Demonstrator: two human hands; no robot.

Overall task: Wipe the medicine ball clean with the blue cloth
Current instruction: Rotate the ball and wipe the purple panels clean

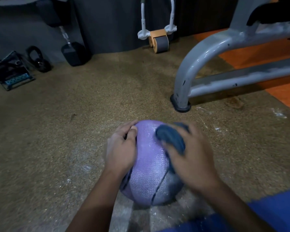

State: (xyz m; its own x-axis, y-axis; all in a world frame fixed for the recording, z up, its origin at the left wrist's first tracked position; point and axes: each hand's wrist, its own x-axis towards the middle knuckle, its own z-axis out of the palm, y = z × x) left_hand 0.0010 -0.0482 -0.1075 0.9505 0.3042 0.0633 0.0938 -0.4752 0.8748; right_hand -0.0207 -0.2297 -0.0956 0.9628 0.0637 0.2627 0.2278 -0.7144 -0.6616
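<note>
Purple, textured medicine ball (149,173) resting on speckled brown rubber floor (74,131), low in the middle of the view, dusted with white powder. Left hand (122,148) laid against the ball's left side, fingers curved over the surface, steadying it. Right hand (192,156) on the upper right of the ball, fingers curled round a bunched blue cloth (172,139) pressed to the ball; blurred. White specks scattered on the floor beside and under the ball. Grey metal bench frame (208,52) to the upper right, its foot planted just beyond the ball. Orange ab roller (158,41) with white handles by the dark far wall. Black dumbbell (74,51) and dark gear far left. Blue mat edge (278,210) at the bottom right corner.
</note>
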